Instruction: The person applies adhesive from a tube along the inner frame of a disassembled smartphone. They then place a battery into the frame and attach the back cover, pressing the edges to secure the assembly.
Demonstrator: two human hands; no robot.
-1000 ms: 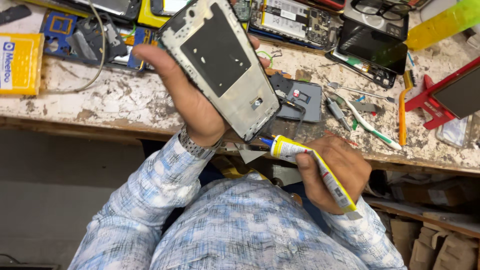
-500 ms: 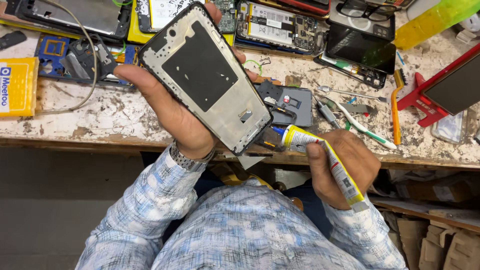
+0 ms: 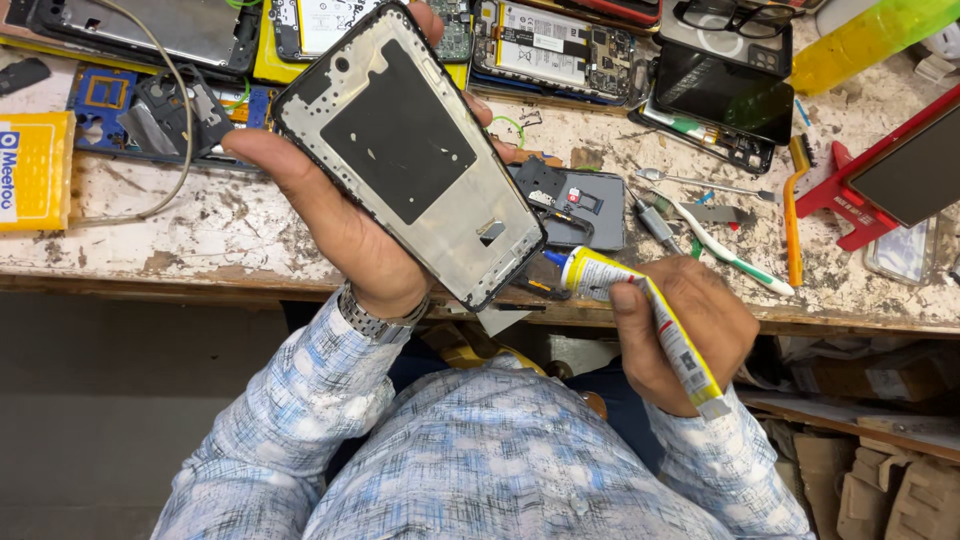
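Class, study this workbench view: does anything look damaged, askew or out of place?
The workbench surface is badly chipped and stained, its paint flaking. The phone frame in the left hand is stripped, with no screen. Opened phones lie scattered along the back edge. The right hand holds a yellow glue tube.

My left hand [image 3: 345, 215] and the silver phone frame [image 3: 410, 150] fill the middle. Bare scratched white bench [image 3: 160, 235] lies open to the near left; far edge and right side are crowded with opened phones [image 3: 560, 45], a green-white toothbrush [image 3: 725, 245], and an orange tool [image 3: 792, 215].
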